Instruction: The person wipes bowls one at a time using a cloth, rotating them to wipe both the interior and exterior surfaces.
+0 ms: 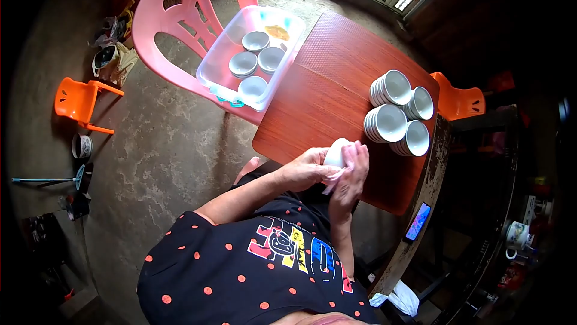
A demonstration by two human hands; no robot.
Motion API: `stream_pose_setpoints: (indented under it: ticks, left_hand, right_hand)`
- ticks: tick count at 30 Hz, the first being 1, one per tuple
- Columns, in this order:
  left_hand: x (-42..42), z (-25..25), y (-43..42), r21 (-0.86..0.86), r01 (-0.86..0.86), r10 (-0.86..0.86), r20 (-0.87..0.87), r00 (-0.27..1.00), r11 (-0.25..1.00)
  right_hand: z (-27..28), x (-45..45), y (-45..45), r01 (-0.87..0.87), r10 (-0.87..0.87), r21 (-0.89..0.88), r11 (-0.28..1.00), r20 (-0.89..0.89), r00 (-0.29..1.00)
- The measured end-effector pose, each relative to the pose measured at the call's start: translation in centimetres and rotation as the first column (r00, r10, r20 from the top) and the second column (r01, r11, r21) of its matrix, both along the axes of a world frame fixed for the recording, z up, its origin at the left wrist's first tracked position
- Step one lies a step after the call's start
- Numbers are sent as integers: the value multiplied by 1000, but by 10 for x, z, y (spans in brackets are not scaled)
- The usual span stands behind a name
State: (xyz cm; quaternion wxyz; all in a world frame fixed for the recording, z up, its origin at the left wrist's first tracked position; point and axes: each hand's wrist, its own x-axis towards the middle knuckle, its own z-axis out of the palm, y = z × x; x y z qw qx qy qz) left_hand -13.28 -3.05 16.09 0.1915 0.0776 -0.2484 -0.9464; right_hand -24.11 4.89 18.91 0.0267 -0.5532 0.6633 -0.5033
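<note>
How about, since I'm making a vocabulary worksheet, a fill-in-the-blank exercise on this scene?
1. The clear plastic box sits on a ____ chair.
2. On the table, the white bowls are nested in ____ stacks.
3. The left hand holds a white ____.
4. The small seat at the picture's left is ____.

Missing words: pink; four; bowl; orange.

Single head-worn camera, wide-angle view, looking forward and down, over shirt [240, 259], near tabletop [324, 102]
</note>
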Motion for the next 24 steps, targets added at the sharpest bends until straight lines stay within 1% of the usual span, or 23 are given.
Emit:
stream_pose_setpoints:
  ticks: [2, 3, 4, 5, 6, 7, 8, 9, 10, 11, 12, 13, 14, 15, 16, 17, 18, 19, 20, 21, 22, 23, 24]
  left_hand:
    - [7, -3, -10, -226, 104, -86, 88, 992, 969]
    - [8, -1, -11, -383, 205, -154, 159, 975, 901]
    - [10, 3, -12, -520, 304, -206, 239, 949, 798]
    - [12, 6, -12, -789, 300, -27, 339, 940, 536]
    - [13, 11, -14, -825, 401, -23, 428, 904, 398]
    - [15, 18, -11, -788, 410, -71, 428, 901, 459]
    - [15, 28, -11, -749, 418, -116, 423, 899, 514]
    - [14, 28, -8, -776, 345, -94, 350, 932, 528]
    - [13, 28, -2, -796, 268, -69, 276, 959, 543]
    - [10, 20, 3, -847, 212, -5, 239, 971, 487]
    - [6, 27, 12, -876, 109, 153, 203, 967, 470]
    - [-2, 12, 19, -939, -23, 272, 76, 959, 344]
    - [-4, 10, 20, -939, -31, 273, 67, 960, 343]
    - [-5, 18, 18, -939, -40, 273, 59, 960, 342]
    - [-1, 28, 12, -879, 78, 160, 172, 972, 471]
    - [3, 38, 6, -791, 202, 33, 269, 963, 578]
    - [5, 31, 2, -356, 247, -166, 242, 956, 902]
    - [5, 23, -4, -123, 235, -218, 138, 966, 964]
    - [4, 20, -9, 117, 236, -240, 23, 971, 965]
    - [2, 20, -8, 137, 185, -187, 1, 982, 973]
    - [-1, 23, -6, 6, 144, -145, 42, 989, 989]
    - [-3, 25, 0, -124, 104, -95, 75, 993, 987]
    - [-5, 26, 4, -252, 63, -38, 104, 994, 966]
  right_hand:
    - [-11, -3, 8, -116, 117, 18, 993, -107, 987]
    - [-9, -11, 7, -205, 206, 24, 978, -154, 966]
    - [-7, -20, 3, -293, 294, 34, 956, -200, 935]
    - [-9, -27, -5, -317, 319, 31, 948, -147, 936]
    - [-3, -36, -10, -454, 456, 52, 890, -141, 879]
    - [-4, -37, -7, -465, 434, 25, 885, 316, 843]
    - [-9, -38, -4, -465, 335, -7, 885, 704, 626]
    - [-25, -36, -5, -410, 313, -170, 896, 897, 312]
    - [-39, -30, -4, -239, 232, -229, 944, 973, -15]
    - [-44, -23, 0, -214, 297, -336, 917, 935, -194]
    - [-45, -15, 3, -166, 352, -433, 886, 861, -367]
    - [-44, -8, 5, -143, 358, -433, 890, 858, -368]
    - [-53, -19, 5, -151, 284, -401, 904, 824, -490]
    - [-41, -30, 2, -204, 212, -315, 927, 888, -408]
    - [-28, -38, 1, -245, 136, -221, 944, 937, -320]
    - [-8, -34, -4, -237, 208, -255, 937, 956, -207]
    - [-3, -38, -2, -304, 197, -143, 942, 969, 152]
    - [7, -40, 1, -351, 220, -80, 933, 899, 380]
    - [24, -39, 0, -381, 247, -8, 924, 774, 583]
    - [25, -37, -3, -333, 230, -12, 943, 747, 624]
    - [-2, -38, -1, -218, 195, -95, 971, 842, 503]
    - [-20, -29, 2, -66, 210, -199, 978, 933, 292]
    - [-34, -21, 5, 105, 255, -261, 960, 965, 66]
